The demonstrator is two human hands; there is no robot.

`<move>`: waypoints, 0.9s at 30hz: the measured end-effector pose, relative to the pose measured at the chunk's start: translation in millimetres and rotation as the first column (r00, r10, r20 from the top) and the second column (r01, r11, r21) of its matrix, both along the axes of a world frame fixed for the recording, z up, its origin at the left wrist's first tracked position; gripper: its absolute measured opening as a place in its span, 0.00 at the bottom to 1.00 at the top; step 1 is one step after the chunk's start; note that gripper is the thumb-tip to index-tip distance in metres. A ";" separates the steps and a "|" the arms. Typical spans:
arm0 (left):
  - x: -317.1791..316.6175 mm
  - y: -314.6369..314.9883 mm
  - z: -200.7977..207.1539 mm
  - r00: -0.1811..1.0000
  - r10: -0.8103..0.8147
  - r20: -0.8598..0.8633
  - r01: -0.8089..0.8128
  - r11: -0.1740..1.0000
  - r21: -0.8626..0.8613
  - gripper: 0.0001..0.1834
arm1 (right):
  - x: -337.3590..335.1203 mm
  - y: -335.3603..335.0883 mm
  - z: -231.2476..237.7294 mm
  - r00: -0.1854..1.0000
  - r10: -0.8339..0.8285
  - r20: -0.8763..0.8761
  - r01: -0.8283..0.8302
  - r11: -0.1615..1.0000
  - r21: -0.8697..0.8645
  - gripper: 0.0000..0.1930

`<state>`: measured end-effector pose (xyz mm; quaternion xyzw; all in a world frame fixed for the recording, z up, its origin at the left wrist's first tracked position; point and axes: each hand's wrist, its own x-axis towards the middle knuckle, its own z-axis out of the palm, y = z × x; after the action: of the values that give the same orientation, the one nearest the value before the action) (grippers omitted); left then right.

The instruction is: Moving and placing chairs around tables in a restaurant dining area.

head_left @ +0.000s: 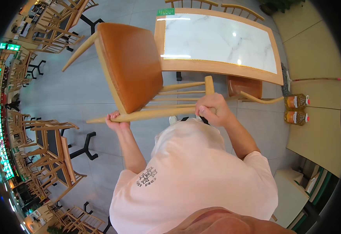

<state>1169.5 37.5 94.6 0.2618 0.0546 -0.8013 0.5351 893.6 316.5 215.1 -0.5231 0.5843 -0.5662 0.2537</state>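
Observation:
A wooden chair (129, 64) with an orange-brown padded seat is tipped on its side in front of me, its seat facing right and its legs pointing left. My left hand (117, 121) is closed around the frame near the seat's near corner, by the base of a leg. With my right hand (211, 109) I grip the top of the chair's backrest, fingers wrapped over the wood. The spindles of the backrest run between my two hands. Just beyond the chair stands a wood-edged table (219, 39) with a white marble-look top; the raised seat overlaps its left edge.
Another chair (248, 87) is tucked under the table's near side. Two jugs of yellow oil (296, 102) stand by the wall on the right, near a thin stick (316, 79). At left, wooden chairs (55, 142) rest upturned on tables. Grey floor tiles (69, 93) lie between.

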 end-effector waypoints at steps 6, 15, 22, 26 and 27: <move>51.3 32.4 -41.5 0.990 0.044 0.136 -0.063 0.988 0.141 0.11 | 43.1 -17.6 23.9 0.983 0.118 -0.138 -0.124 0.991 -0.040 0.05; 84.2 69.7 -84.2 0.987 0.087 0.133 -0.118 0.962 0.245 0.10 | 76.9 -40.5 41.0 0.949 0.198 -0.246 -0.195 0.980 0.037 0.03; 111.5 89.8 -92.1 0.984 0.151 -0.089 -0.122 0.953 0.277 0.10 | 91.7 -40.5 42.6 0.941 0.234 -0.243 -0.235 0.972 0.026 0.02; 121.7 101.9 -90.6 0.976 0.200 0.083 -0.215 0.942 0.256 0.10 | 91.5 -41.2 36.6 0.940 0.259 -0.222 -0.253 0.966 0.056 0.02; 127.3 103.7 -93.9 0.976 0.201 0.086 -0.217 0.942 0.256 0.10 | 91.3 -41.9 33.1 0.944 0.252 -0.213 -0.243 0.967 0.071 0.02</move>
<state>1296.8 141.2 0.8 0.3468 0.1725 -0.7175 0.5789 984.9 274.6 248.2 -0.6462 0.5506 -0.4556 0.2679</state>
